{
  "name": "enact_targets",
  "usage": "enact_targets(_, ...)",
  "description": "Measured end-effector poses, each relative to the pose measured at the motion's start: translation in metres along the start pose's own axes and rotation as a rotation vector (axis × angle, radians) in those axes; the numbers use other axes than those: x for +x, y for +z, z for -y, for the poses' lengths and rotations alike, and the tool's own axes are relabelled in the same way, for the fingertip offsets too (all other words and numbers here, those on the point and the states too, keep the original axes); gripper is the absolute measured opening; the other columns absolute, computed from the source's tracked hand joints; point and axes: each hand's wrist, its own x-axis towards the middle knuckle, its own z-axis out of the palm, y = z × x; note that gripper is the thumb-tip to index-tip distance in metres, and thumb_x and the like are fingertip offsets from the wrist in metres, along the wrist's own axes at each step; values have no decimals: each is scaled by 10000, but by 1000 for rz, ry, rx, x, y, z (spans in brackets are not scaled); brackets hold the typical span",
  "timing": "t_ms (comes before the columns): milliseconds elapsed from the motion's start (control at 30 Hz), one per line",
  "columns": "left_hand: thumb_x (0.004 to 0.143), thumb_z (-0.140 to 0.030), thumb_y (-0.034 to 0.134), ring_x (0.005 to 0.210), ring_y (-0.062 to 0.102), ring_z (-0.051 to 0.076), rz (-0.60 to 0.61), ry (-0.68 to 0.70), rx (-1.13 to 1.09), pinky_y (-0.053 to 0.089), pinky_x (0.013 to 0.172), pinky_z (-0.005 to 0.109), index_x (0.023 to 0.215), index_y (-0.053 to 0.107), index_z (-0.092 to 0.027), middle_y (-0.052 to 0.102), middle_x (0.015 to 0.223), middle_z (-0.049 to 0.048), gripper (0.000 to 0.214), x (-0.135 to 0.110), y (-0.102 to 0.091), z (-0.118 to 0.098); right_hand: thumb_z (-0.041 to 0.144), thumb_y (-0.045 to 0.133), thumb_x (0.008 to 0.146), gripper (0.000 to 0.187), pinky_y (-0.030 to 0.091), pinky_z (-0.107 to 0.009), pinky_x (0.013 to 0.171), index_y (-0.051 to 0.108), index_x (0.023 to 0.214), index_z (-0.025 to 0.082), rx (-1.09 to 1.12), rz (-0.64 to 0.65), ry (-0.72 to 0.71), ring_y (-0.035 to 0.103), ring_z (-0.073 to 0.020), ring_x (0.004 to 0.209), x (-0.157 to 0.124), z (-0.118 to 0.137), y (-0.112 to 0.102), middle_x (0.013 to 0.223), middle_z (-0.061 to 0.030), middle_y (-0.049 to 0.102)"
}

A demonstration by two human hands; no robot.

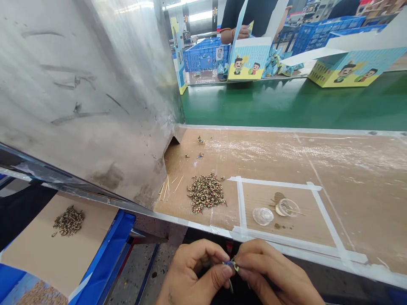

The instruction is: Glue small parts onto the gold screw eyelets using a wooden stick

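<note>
1. while both hands hang over the near edge of the bench, one small piece (pixel 235 266), blue and pale yellow, sits between their fingertips; its finer shape is too small to tell.
2. left hand (pixel 199 273): thumb and forefinger pinched narrow on the piece's left end.
3. right hand (pixel 270 271): thumb and fingers drawn together at the piece's right end.
4. handling, as judged: very light, probably stiff, with thin parts that may bend or snap; best taken by the thicker middle, in a soft fingertip pinch. slipperiness: cannot tell.
5. near left, below the bench: cardboard sheet (pixel 34 250) bearing a dark heap (pixel 68 221) of small pieces.
6. bench, right: clear lid (pixel 263 216), with a clear cup (pixel 290 208) just beyond it, a thin stick lying across the cup; wet stains close by.
7. bench, middle: larger pile (pixel 206 192) of similar pieces, likely apt to tangle; lift singly.
8. left of that pile: loose thin sticks (pixel 166 187).
9. farther: stray pieces (pixel 200 155).
10. far: green surface (pixel 254 103), then printed boxes (pixel 249 57) and a co-worker's hand (pixel 243 32).
</note>
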Motion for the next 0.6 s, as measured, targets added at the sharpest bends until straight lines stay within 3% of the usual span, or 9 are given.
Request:
enact_targets(167,874,-354,833,729,727,164,-28,58,187,556,718,246,977,836,-221,795,848,37,168,-2,-4,6,110,560,1082,185,544,-209,754,640,1104,275,-22,-20,85,658,-143,833,-2,0,2,957,3,614)
enact_targets(300,933,-350,758,694,692,154,-55,171,413,514,774,265,943,837,-276,776,745,-16,108,0,-3,5,177,556,1106,135,544,-199,747,625,1047,277,4,-51,137,658,-134,800,-1,1,8,915,25,629)
enact_targets(467,949,-326,751,725,692,145,-48,254,423,489,767,253,915,821,-283,779,787,-33,89,1,-2,1,182,576,1094,118,549,-213,733,632,1049,275,-5,-58,146,670,-141,791,-1,1,11,907,23,645)
enact_targets(600,926,-351,780,877,721,171,-115,188,441,476,862,269,928,831,-338,809,913,-45,53,-3,-3,7,134,551,1084,161,554,-225,726,632,1077,272,-33,-15,116,677,-148,788,-1,1,10,911,15,660)
